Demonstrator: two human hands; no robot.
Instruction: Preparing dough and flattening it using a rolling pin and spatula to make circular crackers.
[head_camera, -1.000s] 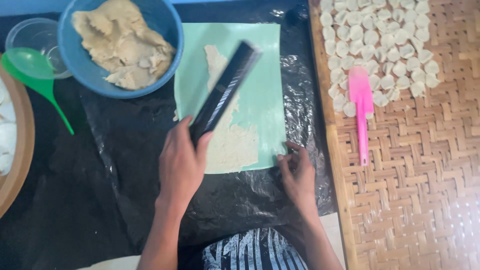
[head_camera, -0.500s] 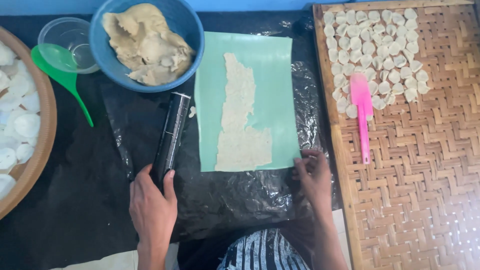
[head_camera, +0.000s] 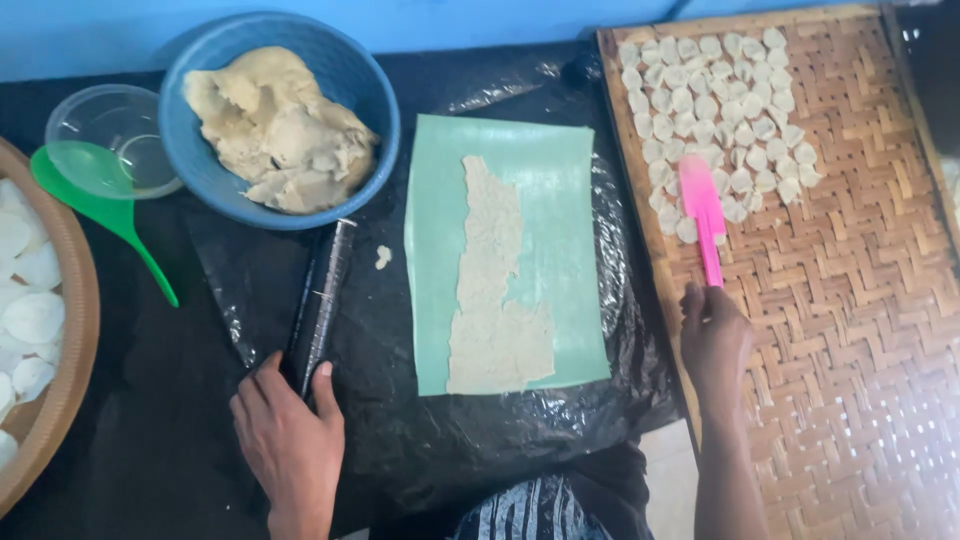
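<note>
My left hand (head_camera: 287, 433) rests on the near end of a black rolling pin (head_camera: 322, 300) that lies on black plastic sheeting, left of a green mat (head_camera: 560, 220). A long strip of thin rolled dough (head_camera: 495, 290) lies down the middle of the mat. My right hand (head_camera: 714, 340) is on the woven bamboo tray (head_camera: 850, 330), its fingers at the handle end of a pink spatula (head_camera: 703, 215). Beyond the spatula, several small pale dough rounds (head_camera: 720, 110) lie in rows on the tray.
A blue bowl (head_camera: 370, 100) holding a lump of dough (head_camera: 275, 130) stands at the back left. Beside it are a clear plastic cup (head_camera: 110, 135) and a green spoon (head_camera: 110, 215). A round woven basket (head_camera: 70, 340) with white discs sits at the far left.
The left hand carried the rolling pin off the mat and laid it down to the left. The right hand moved from the mat's corner to the pink spatula on the tray.
</note>
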